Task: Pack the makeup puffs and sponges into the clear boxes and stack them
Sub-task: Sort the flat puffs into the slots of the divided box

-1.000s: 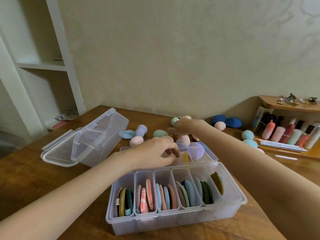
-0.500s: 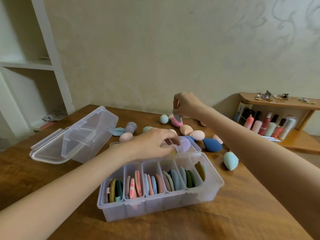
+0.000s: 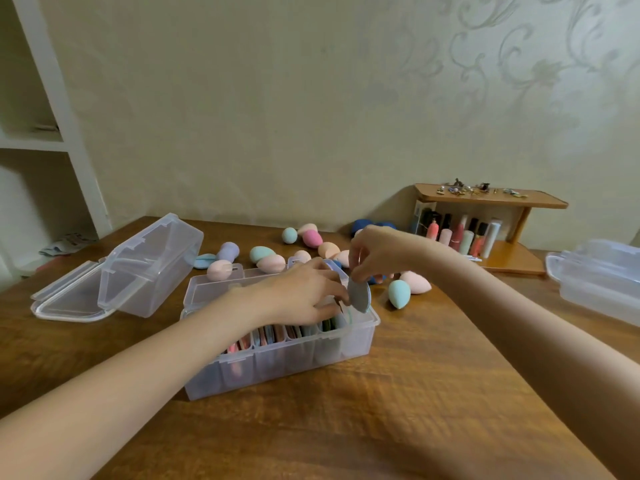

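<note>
Table [image 3: 398, 410]: brown wood, grain visible, slight sheen. Divided box [image 3: 284, 362]: clear plastic, frosted look (same for empty box [image 3: 138, 271]). Grey puff [image 3: 360, 295]: matt, soft-looking. Teal sponge [image 3: 399, 293]: matt foam. Small shelf [image 3: 491, 199]: smooth wood.

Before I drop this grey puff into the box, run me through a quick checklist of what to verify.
1. Puff held: ok. The right hand pinches the grey puff by its top edge.
2. Puff over the box: ok, it hangs above the right end of the divided clear box.
3. Slot free: cannot tell, the left hand covers it.
4. Box lid out of the way: ok, open behind.
5. Sponges left to pack: not ok, the teal sponge and others lie on the table.
</note>
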